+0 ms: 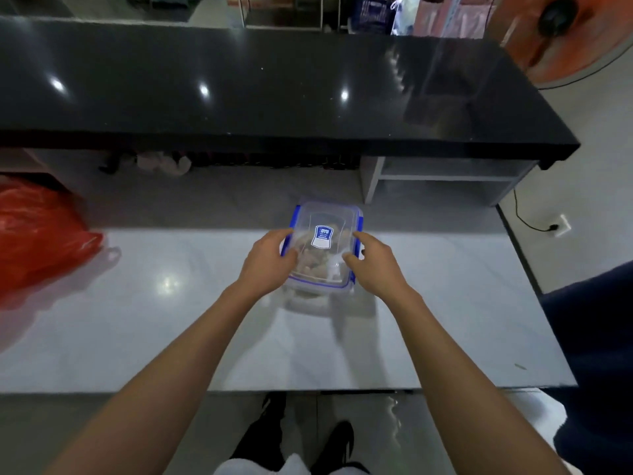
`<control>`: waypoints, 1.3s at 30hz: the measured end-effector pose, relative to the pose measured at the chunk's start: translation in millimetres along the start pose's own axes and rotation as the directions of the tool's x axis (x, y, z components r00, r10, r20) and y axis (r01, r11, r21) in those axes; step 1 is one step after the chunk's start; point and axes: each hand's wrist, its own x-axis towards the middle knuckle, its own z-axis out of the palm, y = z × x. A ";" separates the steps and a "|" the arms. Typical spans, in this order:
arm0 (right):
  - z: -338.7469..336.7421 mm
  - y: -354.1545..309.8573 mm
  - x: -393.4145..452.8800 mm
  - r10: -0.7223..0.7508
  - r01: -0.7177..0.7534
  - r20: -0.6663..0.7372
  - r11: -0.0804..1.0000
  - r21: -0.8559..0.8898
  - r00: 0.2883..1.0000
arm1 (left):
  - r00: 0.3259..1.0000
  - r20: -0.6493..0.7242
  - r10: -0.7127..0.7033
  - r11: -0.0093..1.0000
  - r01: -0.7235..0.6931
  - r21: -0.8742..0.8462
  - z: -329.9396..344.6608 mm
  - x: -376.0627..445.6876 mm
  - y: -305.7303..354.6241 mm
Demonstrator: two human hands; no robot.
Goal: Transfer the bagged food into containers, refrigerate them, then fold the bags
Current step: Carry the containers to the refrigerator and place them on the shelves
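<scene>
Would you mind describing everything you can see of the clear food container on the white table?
The container is a rectangular box of clear plastic with a clear lid, a blue seal line around the rim and blue clips on its sides. A blue and white label sits on the lid. Pale brownish food shows through it, too blurred to name. It sits flat near the far edge of the white table. The left hand grips its left side, and the right hand touches its right side.
</scene>
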 end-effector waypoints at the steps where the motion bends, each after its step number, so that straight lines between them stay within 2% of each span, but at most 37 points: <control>1: 5.0 -2.2 0.9 0.019 -0.017 -0.041 0.998 0.052 0.999 | 0.999 0.022 -0.046 0.995 0.048 -0.086 0.0 7.5 -1.6; 4: 22.5 -4.9 4.2 0.146 -0.110 -0.152 0.969 0.220 0.978 | 0.984 0.120 -0.128 0.928 0.162 -0.335 5.1 24.1 -8.9; 8: 43.5 -3.5 4.2 0.417 -0.309 -0.105 0.800 0.515 0.903 | 0.973 0.197 -0.118 0.888 0.192 -0.419 17.4 37.7 -23.8; 18: 67.4 0.7 -23.7 0.479 -0.268 -0.252 0.773 0.575 0.841 | 0.969 0.249 0.002 0.882 0.116 -0.457 38.1 28.2 -16.5; 23: 58.6 21.6 -76.5 0.545 -0.241 -0.350 0.740 0.628 0.762 | 0.934 0.308 0.180 0.865 -0.001 -0.502 52.8 -9.4 18.3; 27: 41.4 49.4 -136.6 0.578 -0.206 -0.461 0.745 0.634 0.673 | 0.875 0.379 0.303 0.858 -0.077 -0.508 85.0 -45.3 48.1; 30: 25.3 77.1 -198.3 0.607 -0.175 -0.517 0.733 0.657 0.604 | 0.816 0.463 0.345 0.872 -0.097 -0.479 114.6 -90.0 77.8; 34: 10.6 121.0 -297.3 0.680 -0.174 -0.569 0.699 0.694 0.462 | 0.683 0.582 0.441 0.858 -0.131 -0.496 153.6 -178.5 119.4; 39: -1.7 179.3 -423.5 0.743 -0.155 -0.611 0.661 0.735 0.272 | 0.523 0.659 0.541 0.834 -0.237 -0.498 212.7 -291.4 157.1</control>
